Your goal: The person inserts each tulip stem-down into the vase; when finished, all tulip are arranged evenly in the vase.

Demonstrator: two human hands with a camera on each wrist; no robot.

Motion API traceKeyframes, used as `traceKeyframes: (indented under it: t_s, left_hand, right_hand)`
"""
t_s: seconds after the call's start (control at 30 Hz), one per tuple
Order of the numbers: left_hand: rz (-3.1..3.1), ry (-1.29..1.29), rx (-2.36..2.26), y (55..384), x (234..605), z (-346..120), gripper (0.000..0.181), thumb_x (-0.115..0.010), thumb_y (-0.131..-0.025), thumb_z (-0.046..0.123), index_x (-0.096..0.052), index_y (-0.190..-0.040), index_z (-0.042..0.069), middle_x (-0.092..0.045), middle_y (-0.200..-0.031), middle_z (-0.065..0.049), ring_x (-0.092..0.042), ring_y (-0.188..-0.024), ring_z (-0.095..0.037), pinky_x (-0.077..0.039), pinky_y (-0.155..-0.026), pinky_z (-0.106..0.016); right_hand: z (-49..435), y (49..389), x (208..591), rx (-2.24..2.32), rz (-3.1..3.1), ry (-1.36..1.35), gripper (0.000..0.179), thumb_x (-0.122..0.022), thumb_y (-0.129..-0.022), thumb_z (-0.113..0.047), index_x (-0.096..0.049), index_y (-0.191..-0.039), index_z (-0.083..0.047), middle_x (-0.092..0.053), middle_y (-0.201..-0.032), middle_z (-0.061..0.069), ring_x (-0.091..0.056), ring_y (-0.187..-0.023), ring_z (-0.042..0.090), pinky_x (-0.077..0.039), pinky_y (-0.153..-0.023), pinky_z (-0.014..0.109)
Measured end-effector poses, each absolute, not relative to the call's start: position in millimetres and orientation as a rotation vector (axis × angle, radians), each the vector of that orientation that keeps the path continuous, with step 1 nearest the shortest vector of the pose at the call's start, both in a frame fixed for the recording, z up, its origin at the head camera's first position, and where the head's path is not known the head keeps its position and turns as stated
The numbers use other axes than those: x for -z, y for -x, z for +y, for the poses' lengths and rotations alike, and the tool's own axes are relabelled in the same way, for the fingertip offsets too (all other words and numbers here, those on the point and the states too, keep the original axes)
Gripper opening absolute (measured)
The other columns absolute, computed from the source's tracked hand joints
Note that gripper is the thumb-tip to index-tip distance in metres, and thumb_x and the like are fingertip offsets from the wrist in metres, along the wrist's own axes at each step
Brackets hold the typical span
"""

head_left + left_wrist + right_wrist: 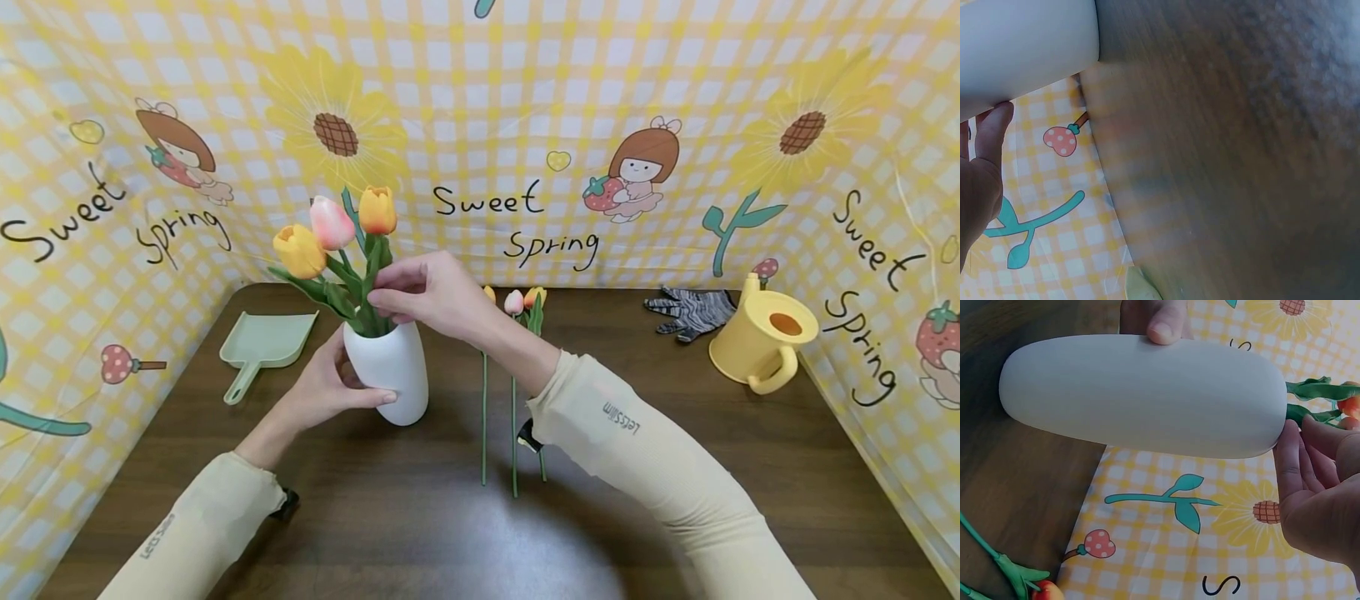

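Observation:
A white vase [401,375] leans slightly over the table, gripped on its left side by my left hand [326,387], thumb across the front. From its mouth rise a yellow tulip [299,252], a pink tulip [332,223] and an orange tulip [377,210] with green leaves. My right hand [431,292] is at the mouth, pinching the orange tulip's green stem and leaves between thumb and fingers. In the right wrist view these fingers lie beside the vase's rim, next to the green leaves [1319,390]. The left wrist view shows my left fingers against the vase [1029,50].
Several more tulips [513,302] lie on the table [420,517] right of the vase, partly behind my right forearm. A green dustpan [268,340] lies at left. A grey glove [690,312] and a yellow watering can [757,342] are at right. Checked cloth [480,108] walls surround the table.

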State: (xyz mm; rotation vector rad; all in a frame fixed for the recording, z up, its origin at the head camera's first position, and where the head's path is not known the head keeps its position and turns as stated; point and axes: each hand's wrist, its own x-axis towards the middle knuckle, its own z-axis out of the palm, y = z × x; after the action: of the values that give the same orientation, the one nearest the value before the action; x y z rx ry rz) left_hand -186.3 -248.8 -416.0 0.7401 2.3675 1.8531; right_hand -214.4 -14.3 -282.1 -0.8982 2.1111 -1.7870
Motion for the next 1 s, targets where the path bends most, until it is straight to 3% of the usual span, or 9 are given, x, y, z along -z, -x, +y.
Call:
traceKeyframes:
  t_s: [0.3, 0.77, 1.0]
  left_hand:
    - [2.417, -0.706, -1.824, 186.5, 416.4, -248.0, 0.098, -0.091, -0.070, -0.004, -0.040, -0.149, 0.022, -0.056, -0.131, -0.010, -0.061, -0.112, -0.027, -0.061, -0.079, -0.046]
    - [2.426, -0.687, -1.828, 186.4, 416.7, -249.7, 0.088, -0.090, -0.070, -0.003, -0.044, -0.143, 0.019, -0.060, -0.126, -0.011, -0.066, -0.107, -0.026, -0.062, -0.077, -0.045]
    - [2.415, -0.698, -1.822, 185.8, 415.5, -249.0, 0.090, -0.090, -0.071, -0.003, -0.044, -0.144, 0.019, -0.059, -0.129, -0.010, -0.064, -0.109, -0.026, -0.062, -0.077, -0.045]
  right_hand:
    - [-8.0, 211.6, 287.3, 2.025, 1.951, 0.779, 0.016, -0.076, -0.093, -0.009, -0.070, -0.104, 0.001, -0.071, -0.095, 0.018, -0.070, -0.089, 0.037, -0.062, -0.072, 0.042]
    - [26.9, 212.1, 283.7, 1.984, 1.970, 0.716, 0.017, -0.076, -0.094, -0.017, -0.069, -0.103, -0.004, -0.071, -0.101, 0.012, -0.073, -0.082, 0.032, -0.062, -0.071, 0.048]
    - [59.2, 217.6, 293.0, 1.924, 2.020, 0.653, 0.018, -0.075, -0.094, -0.016, -0.071, -0.106, -0.002, -0.070, -0.098, 0.017, -0.073, -0.081, 0.032, -0.062, -0.073, 0.047]
